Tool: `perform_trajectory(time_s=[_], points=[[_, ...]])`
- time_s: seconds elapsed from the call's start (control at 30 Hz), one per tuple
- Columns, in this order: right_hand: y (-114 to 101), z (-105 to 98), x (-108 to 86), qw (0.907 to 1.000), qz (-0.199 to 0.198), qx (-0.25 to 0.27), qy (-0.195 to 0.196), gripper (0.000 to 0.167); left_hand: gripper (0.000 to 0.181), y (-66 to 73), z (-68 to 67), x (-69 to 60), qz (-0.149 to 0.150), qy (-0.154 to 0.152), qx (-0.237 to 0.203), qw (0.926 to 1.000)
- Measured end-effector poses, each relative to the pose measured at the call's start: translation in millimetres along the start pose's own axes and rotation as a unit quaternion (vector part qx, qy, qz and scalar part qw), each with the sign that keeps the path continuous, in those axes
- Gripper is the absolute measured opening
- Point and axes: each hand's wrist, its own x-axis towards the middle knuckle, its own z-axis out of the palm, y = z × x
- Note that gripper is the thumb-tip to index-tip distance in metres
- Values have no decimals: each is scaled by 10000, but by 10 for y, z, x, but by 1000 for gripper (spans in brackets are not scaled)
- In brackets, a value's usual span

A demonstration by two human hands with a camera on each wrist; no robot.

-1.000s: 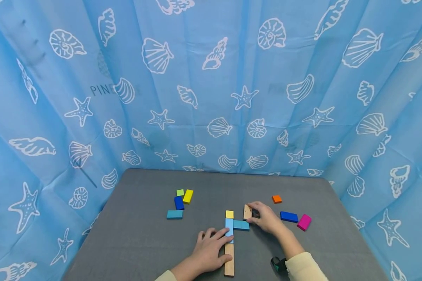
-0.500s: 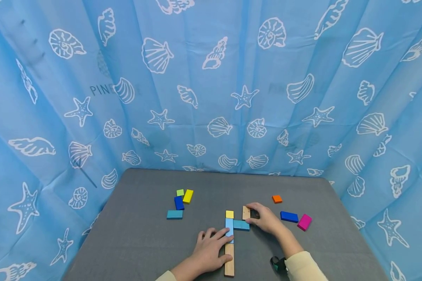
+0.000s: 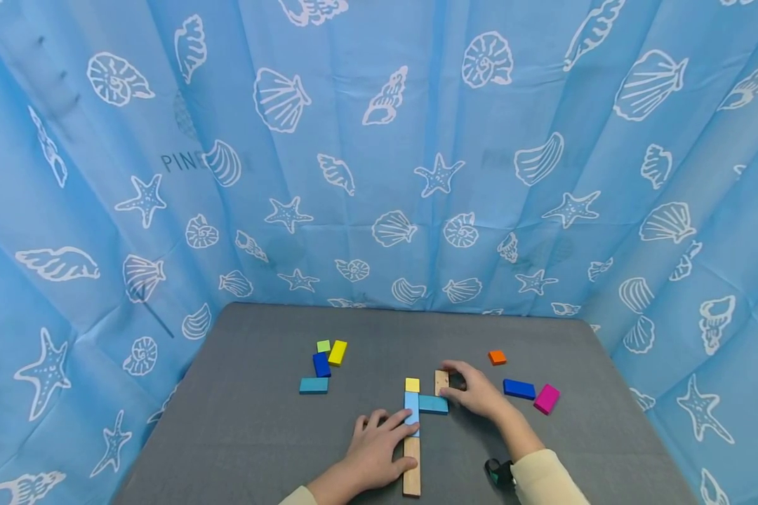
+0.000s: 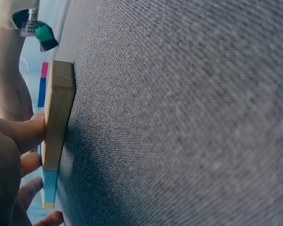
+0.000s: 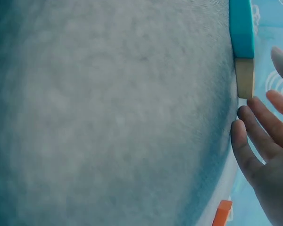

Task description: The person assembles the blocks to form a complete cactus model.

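Note:
My left hand [image 3: 379,452] lies with spread fingers over a row of blocks, fingers on the light blue block [image 3: 412,402] and thumb on the long plain wooden block [image 3: 412,482]. A small yellow block [image 3: 413,385] sits at the far end. A teal block [image 3: 434,405] sticks out rightward from the light blue one. Behind the teal block's right end stands a short wooden block [image 3: 441,381]. My right hand [image 3: 476,393] is beside this block; in the right wrist view its fingers are extended near the wooden block's end [image 5: 245,80], and the thumb is apart from it.
Left on the grey table [image 3: 240,435] lie green [image 3: 323,346], yellow [image 3: 337,353], dark blue [image 3: 321,365] and teal [image 3: 314,386] blocks. On the right are orange [image 3: 497,358], blue [image 3: 519,389] and magenta [image 3: 547,399] blocks. A shell-print curtain [image 3: 379,175] hangs behind.
The short wooden block has shifted slightly left, up to behind the teal block. My right thumb has moved from the block's near edge to over it. The left hand stays put.

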Motion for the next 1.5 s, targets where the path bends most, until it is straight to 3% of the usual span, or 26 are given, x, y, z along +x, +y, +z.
perform_trajectory(time_s=[0.37, 0.57, 0.97, 1.1, 1.2, 1.33, 1.5], points=[[88, -287, -196, 9946, -406, -225, 924, 48, 59, -1, -4, -21, 26, 53, -62, 10000], [171, -488, -384, 9889, -294, -518, 1360, 51, 59, -17, 6, -17, 67, 86, -79, 9999], [506, -742, -747, 9790, 796, -951, 1618, 58, 59, -48, 16, 13, 90, 43, -104, 9999], [598, -834, -839, 9750, 1290, -1042, 1478, 68, 58, -58, 18, 21, 130, 7, -116, 9998], [657, -897, -896, 9668, 1908, -1046, 1342, 81, 58, -50, 16, 17, 143, 11, -113, 9998], [746, -943, -948, 9490, 2732, -1003, 1210, 100, 59, -33, 12, 9, 129, 19, -75, 9999], [829, -944, -961, 9396, 3136, -1000, 941, 109, 59, -22, 12, 4, 95, 42, -50, 9999]])
